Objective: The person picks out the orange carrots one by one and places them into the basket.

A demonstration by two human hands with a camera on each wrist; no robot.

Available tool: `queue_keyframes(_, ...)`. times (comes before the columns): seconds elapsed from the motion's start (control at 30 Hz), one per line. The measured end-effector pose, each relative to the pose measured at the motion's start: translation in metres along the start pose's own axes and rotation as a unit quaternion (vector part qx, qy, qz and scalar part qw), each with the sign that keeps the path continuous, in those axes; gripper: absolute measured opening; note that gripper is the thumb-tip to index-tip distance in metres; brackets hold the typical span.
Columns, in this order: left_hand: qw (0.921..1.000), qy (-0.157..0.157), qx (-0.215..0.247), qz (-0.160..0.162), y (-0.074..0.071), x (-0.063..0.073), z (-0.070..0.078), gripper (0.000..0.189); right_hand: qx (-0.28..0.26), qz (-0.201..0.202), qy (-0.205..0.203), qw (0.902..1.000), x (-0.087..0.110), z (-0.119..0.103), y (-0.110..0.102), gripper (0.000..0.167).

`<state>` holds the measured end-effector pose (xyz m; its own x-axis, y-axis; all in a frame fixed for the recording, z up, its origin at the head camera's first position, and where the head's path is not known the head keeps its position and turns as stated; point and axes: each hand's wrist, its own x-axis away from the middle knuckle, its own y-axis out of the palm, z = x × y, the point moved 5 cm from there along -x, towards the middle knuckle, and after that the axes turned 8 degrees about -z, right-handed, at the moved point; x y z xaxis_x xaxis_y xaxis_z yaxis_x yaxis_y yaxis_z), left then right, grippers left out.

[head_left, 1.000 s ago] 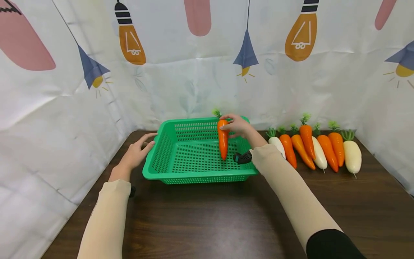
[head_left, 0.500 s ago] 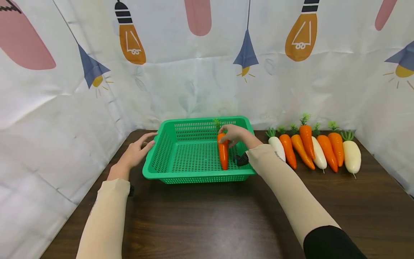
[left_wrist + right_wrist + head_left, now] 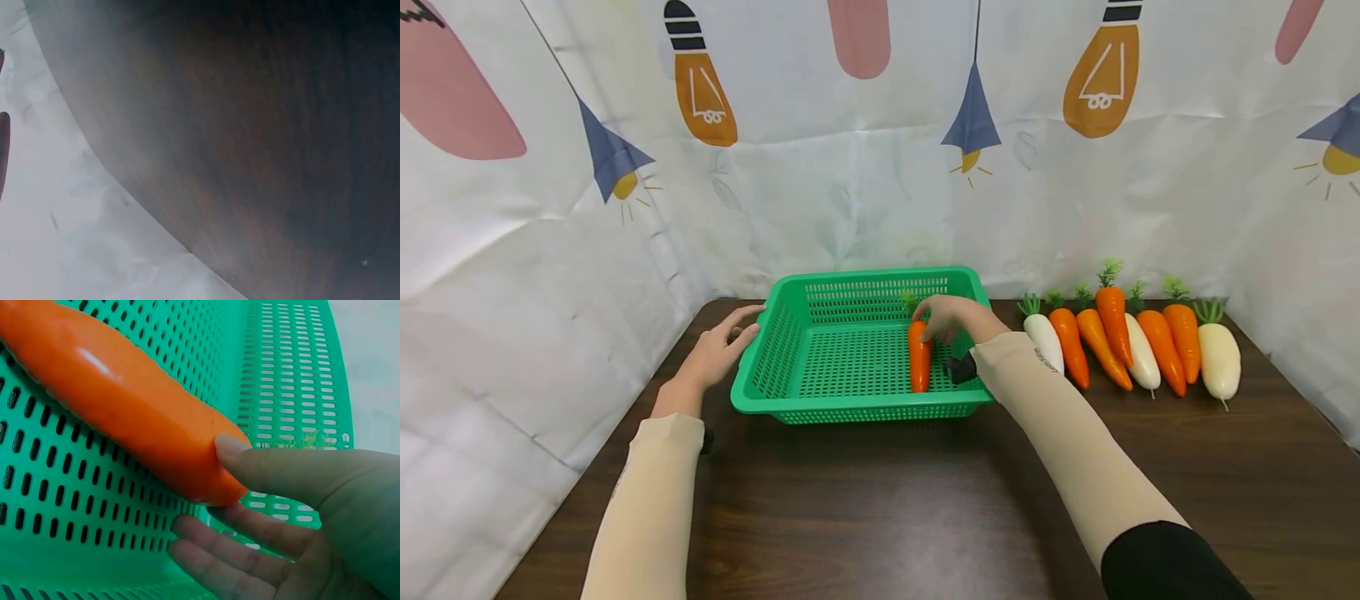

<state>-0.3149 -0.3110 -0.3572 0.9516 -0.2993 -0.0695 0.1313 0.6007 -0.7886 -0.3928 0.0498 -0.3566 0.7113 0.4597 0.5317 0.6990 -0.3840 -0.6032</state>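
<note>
A green mesh basket (image 3: 865,404) sits at the centre of the head view, on a dark wooden table (image 3: 850,500), its back wall near a pale cloth (image 3: 865,200) printed with lamps. Inside, right of the basket's middle, is an orange carrot (image 3: 919,367), its leafy top toward the back wall and its narrow tip close to the front wall. Whether its whole length rests on the mesh cannot be told.

The person's right hand (image 3: 957,315) reaches over the basket's right side and pinches the carrot's thick end; the right wrist view shows the thumb on top and a finger underneath. Between hand and right wall the gap is small; to the carrot's left, a broad stretch of mesh floor runs to the left wall.

At centre left, the left hand (image 3: 713,354) is relaxed and wide, thumb and fingers apart, fingertips at the basket's left rim. The left wrist view catches only finger edges at its left margin, beside the table's curving edge.

At the right of the head view, a row of five carrots (image 3: 1161,354) and three white radishes (image 3: 1220,362) lies near the table's back edge; the leftmost radish is just beside the right sleeve (image 3: 1067,417). Dark wood spreads between the forearms, down to the lower edge.
</note>
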Motion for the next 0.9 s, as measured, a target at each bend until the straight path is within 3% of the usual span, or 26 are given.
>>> queue_keyframes(0.23, 1.0000, 0.002, 0.005, 0.002, 0.002, -0.003, -0.003, 0.056, 0.018, 0.007, 0.002, 0.9998, 0.007, -0.001, -0.004, 0.052)
queue_keyframes(0.4, 1.0000, -0.002, 0.004, 0.005, 0.003, -0.001, -0.005, 0.056, 0.030, -0.002, -0.019, 0.9994, 0.017, -0.004, -0.007, 0.051)
queue_keyframes(0.6, 1.0000, 0.001, 0.002, 0.008, 0.005, 0.000, -0.004, 0.055, 0.063, -0.004, -0.084, 0.9945, 0.039, -0.010, -0.017, 0.051)
queue_keyframes(0.9, 0.9999, 0.000, -0.013, 0.006, 0.002, -0.002, -0.007, 0.056, 0.056, 0.048, -0.193, 0.9784, 0.084, -0.009, -0.032, 0.042)
